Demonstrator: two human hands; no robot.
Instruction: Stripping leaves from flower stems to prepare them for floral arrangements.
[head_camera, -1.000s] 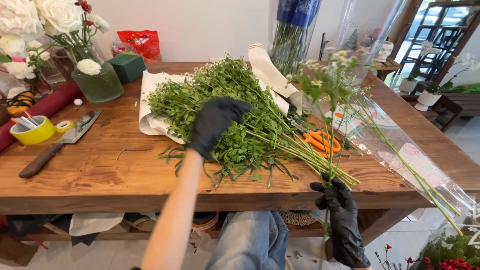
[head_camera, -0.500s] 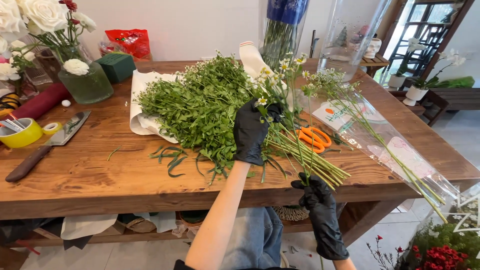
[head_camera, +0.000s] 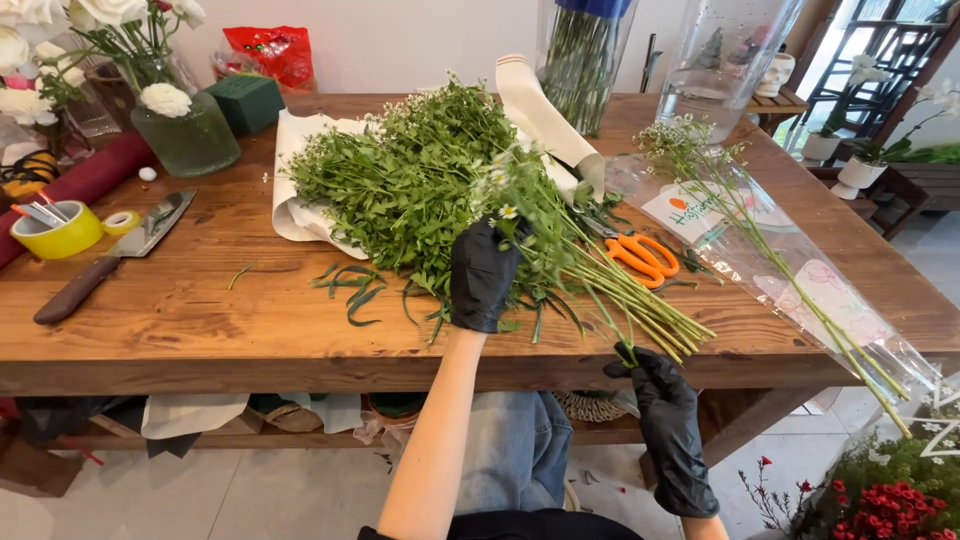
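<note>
Two black-gloved hands work one heap of greenery (head_camera: 420, 180), thin stems with tiny white daisy-like blooms, lying mid-counter on white paper (head_camera: 300, 205). Left hand (head_camera: 483, 275) presses into the heap at its near edge, fingers closed around a few flowering stems. Right hand (head_camera: 665, 425) sits lower, just off the near counter edge, fingers pinched on the cut ends of the stems (head_camera: 640, 305) that fan out toward it.

Counter (head_camera: 200, 320) is thick brown wood planks, visible grain, a lower shelf with clutter under it. Stripped narrow leaves (head_camera: 350, 290) lie loose just left of the left hand. Orange-handled scissors (head_camera: 645, 255) lie right of the stems, near them. Further right, a clear plastic sleeve (head_camera: 800, 290) with a few long stems inside runs diagonally to the near right corner.

Left side: big knife (head_camera: 110, 260), dark handle, flat steel blade; yellow bowl (head_camera: 55, 232) beside it; round green glass vase (head_camera: 185, 135) with white flowers; dark green foam block (head_camera: 247, 102); red bag (head_camera: 270, 50) far back. Tall clear vase (head_camera: 725, 60) far right. Floor pale, smooth; red flowers (head_camera: 890, 500) near right on it.
</note>
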